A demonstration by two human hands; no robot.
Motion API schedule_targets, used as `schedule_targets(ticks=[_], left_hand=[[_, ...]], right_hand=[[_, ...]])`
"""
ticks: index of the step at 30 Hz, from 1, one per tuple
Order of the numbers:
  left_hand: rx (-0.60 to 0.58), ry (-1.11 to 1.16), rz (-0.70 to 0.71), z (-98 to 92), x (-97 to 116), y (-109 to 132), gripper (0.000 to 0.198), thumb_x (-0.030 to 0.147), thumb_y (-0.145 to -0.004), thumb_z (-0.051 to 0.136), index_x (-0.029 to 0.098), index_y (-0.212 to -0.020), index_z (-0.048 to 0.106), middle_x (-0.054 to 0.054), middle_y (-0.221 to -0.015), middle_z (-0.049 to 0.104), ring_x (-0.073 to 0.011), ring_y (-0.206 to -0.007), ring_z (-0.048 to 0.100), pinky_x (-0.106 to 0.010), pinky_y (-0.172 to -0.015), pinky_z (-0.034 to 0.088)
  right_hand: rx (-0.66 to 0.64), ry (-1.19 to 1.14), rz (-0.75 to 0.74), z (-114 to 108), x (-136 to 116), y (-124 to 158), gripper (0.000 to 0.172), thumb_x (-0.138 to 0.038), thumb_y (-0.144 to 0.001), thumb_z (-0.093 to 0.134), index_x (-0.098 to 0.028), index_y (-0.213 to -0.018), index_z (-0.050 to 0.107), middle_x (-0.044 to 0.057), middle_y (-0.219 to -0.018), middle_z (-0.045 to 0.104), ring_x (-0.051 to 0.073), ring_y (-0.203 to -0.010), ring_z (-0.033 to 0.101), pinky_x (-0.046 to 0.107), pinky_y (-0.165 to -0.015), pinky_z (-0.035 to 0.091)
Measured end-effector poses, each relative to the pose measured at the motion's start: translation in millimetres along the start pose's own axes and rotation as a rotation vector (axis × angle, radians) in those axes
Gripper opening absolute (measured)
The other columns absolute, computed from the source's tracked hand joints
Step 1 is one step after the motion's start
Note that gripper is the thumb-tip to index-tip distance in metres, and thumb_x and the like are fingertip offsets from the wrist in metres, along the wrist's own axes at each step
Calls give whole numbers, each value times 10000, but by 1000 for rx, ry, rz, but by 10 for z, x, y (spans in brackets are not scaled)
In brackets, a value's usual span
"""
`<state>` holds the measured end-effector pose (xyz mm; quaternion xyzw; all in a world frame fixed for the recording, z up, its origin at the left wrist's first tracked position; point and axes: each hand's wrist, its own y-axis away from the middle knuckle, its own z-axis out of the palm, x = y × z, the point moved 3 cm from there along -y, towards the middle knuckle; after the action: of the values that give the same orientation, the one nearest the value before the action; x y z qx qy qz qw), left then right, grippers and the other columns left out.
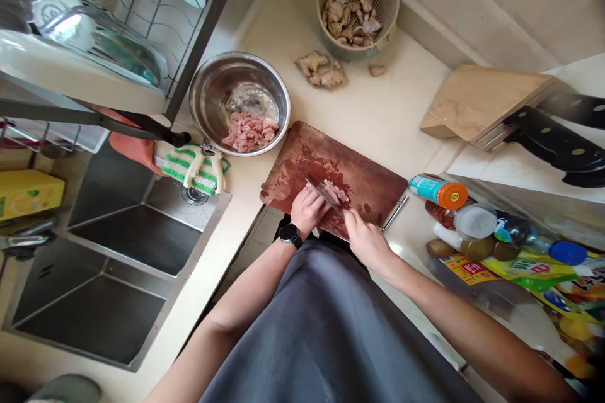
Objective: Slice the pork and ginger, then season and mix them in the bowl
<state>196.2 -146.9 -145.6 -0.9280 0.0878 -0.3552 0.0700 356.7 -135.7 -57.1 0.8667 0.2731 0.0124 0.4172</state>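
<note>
A reddish wooden cutting board (pixel 359 170) lies on the pale counter, and a small pile of raw meat pieces (pixel 336 191) sits near its front edge. My right hand (pixel 363 237) is closed round the handle of a knife (pixel 325 192) whose blade rests across the meat. My left hand (pixel 307 206), with a black watch on its wrist, has curled fingers pressed on the meat beside the blade. A steel bowl (pixel 210 91) behind the board on the left holds cut meat (pixel 249 131).
A double steel sink (pixel 123 264) lies left, with a green-striped cloth (pixel 195 170) on its rim and a dish rack (pixel 94 44) above. Ginger (pixel 321 70), a basket of garlic (pixel 357 6), a knife block (pixel 477 104) and bottles (pixel 472 214) are behind and right.
</note>
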Motion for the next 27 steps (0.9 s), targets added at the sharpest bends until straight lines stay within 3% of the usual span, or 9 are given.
schedule_targets(ticks=[2, 4, 8, 10, 12, 17, 21, 27], left_hand=[[-16, 8, 1, 3, 4, -8, 129, 304, -924, 625, 200, -952, 695, -81, -930, 716, -221, -1009, 679, -385, -889, 539], [-16, 4, 9, 0, 5, -8, 129, 302, -926, 624, 198, -956, 694, -79, -930, 715, -217, -1011, 677, -378, -886, 540], [2, -21, 31, -10, -7, 5, 124, 267, -941, 590, 196, -947, 692, -81, -903, 713, -219, -989, 677, -386, -883, 540], [5, -31, 39, -5, -17, 7, 117, 256, -938, 591, 196, -954, 690, -84, -925, 717, -221, -994, 679, -395, -879, 545], [13, -45, 51, 8, -20, 6, 107, 253, -924, 611, 198, -970, 690, -83, -966, 725, -220, -1005, 681, -405, -886, 549], [48, -68, 61, 23, -1, 21, 100, 214, -909, 619, 205, -978, 691, -65, -960, 731, -201, -956, 686, -402, -883, 545], [49, -42, 69, -25, 1, 69, 63, 247, -898, 643, 207, -910, 690, -71, -897, 710, -208, -957, 664, -381, -845, 525], [-14, -91, 115, -22, -21, 108, 219, 312, -931, 590, 209, -750, 656, -44, -709, 612, -190, -811, 605, -349, -766, 487]], right_hand=[[-53, -3, 33, 133, 85, 130, 448, -68, -951, 277, -92, -1381, 398, 217, -1350, 552, 218, -877, 719, 300, -723, 555], [-56, -16, 35, 113, 60, 68, 429, -84, -961, 268, -99, -1365, 412, 211, -1341, 556, 221, -883, 714, 305, -739, 548], [58, -73, -14, -234, -151, -393, 397, -147, -1003, 213, -140, -1362, 384, 203, -1368, 528, 219, -948, 692, 307, -788, 527], [94, -114, -21, -332, -147, -495, 365, -156, -1006, 224, -150, -1322, 405, 190, -1339, 547, 220, -969, 685, 298, -792, 516], [93, -156, -19, -275, -43, -411, 329, -147, -993, 265, -152, -1270, 443, 170, -1283, 582, 225, -948, 688, 296, -781, 512], [132, -174, 47, 123, 198, 120, 389, -85, -949, 305, -107, -1310, 449, 172, -1221, 607, 214, -906, 690, 295, -763, 526], [122, -70, 45, 174, 32, 256, 476, -92, -950, 311, -119, -1418, 392, 194, -1279, 571, 193, -842, 702, 275, -703, 542], [68, 42, 44, 116, -110, 252, 487, -84, -964, 278, -127, -1437, 389, 180, -1256, 570, 172, -784, 712, 245, -627, 540]])
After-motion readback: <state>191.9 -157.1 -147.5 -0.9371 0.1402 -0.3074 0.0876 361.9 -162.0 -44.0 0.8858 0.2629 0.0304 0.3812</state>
